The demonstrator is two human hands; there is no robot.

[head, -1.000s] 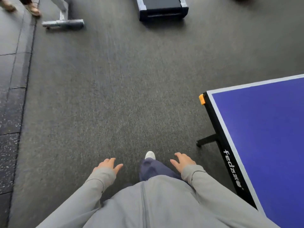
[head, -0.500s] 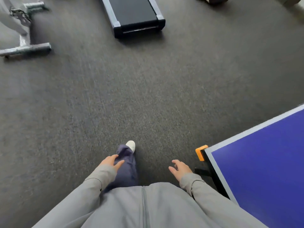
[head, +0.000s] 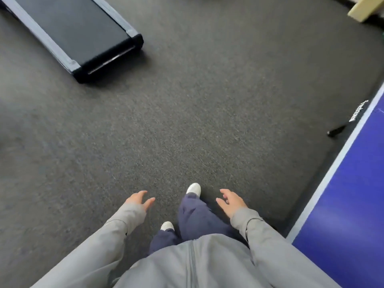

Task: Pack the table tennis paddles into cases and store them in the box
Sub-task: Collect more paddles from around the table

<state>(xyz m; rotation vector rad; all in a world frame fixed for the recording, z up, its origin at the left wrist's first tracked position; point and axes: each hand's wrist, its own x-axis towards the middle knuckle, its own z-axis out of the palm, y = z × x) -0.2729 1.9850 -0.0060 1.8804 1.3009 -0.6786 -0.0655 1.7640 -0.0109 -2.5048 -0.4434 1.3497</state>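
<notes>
**Both hands free, beside the blue table**

Dark grey carpet (head: 187,132) fills most of the view. Down the right edge runs a blue table tennis table (head: 353,194); its pale border line slants from the upper right towards the person's right sleeve, which is just beside it. Only this strip of the tabletop shows.

At the upper left, well apart from the person, a black treadmill (head: 79,32) with grey side rails lies at an angle on the carpet, its near end pointing down and to the right.

At the bottom is the person's grey zipped jacket (head: 187,267), and below it navy trousers (head: 197,217).

The left hand (head: 138,199) hangs over the carpet with its fingers loosely spread and gently bent, holding nothing. The right hand (head: 231,201) hangs between the trouser leg and the table, its fingers relaxed and a little apart, also holding nothing.

One white shoe (head: 193,188) is set ahead; the other shoe (head: 166,225) is behind it.

A black table foot (head: 337,129) sticks out onto the carpet from under the table's edge. A cream-coloured object (head: 365,8) is cut off at the top right corner.

Where the paddles, cases and box are cannot be told from this view.
</notes>
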